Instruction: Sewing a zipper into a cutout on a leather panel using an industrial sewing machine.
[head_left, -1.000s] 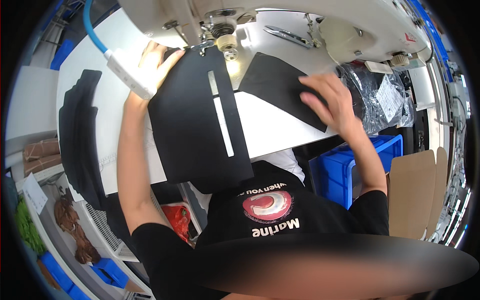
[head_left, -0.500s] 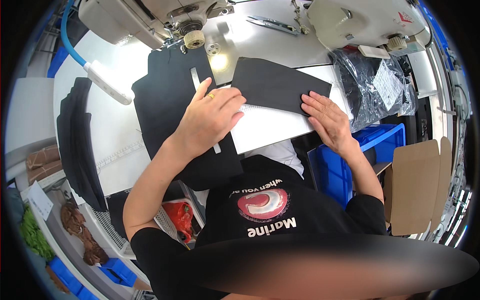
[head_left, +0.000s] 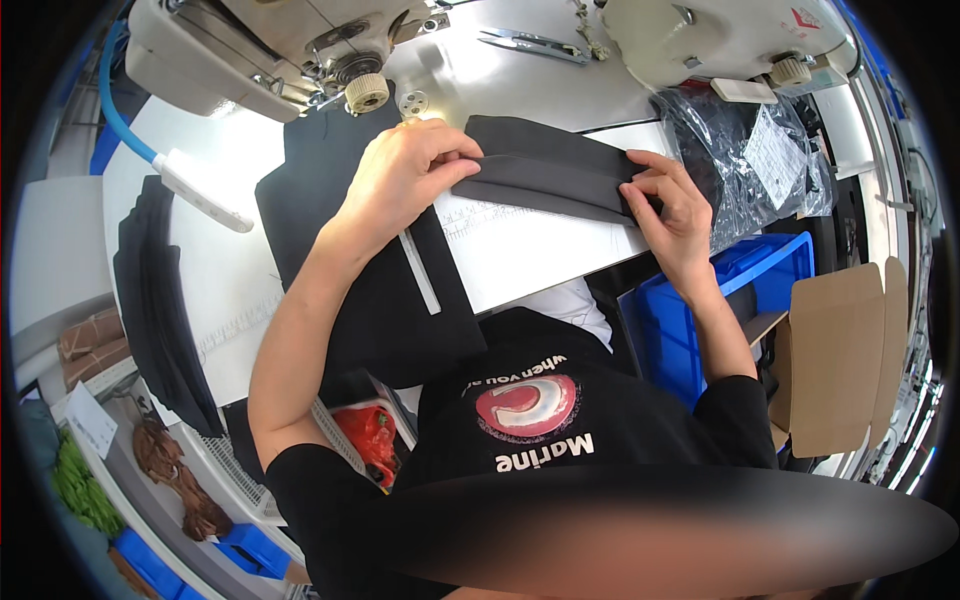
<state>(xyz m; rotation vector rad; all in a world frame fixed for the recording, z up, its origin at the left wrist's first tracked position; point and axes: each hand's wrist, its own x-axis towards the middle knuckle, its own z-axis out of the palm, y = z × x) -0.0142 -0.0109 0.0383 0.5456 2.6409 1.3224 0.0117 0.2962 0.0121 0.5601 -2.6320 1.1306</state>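
The folded cloth (head_left: 555, 172) at one o'clock looks matt, the plastic bag (head_left: 725, 160) at two glossy, the metal tool (head_left: 555, 49) at twelve shiny.

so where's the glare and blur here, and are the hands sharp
Head view: strong glare on the white tabletop by the lamp, plus a bright patch on the metal machine bed; head view: black corners, blurred patch along the bottom; head view: both hands and the dark fabric between them look fairly sharp.

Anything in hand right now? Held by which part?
Yes, the black cloth at right: left hand pinches its left end, right hand grips its right end.
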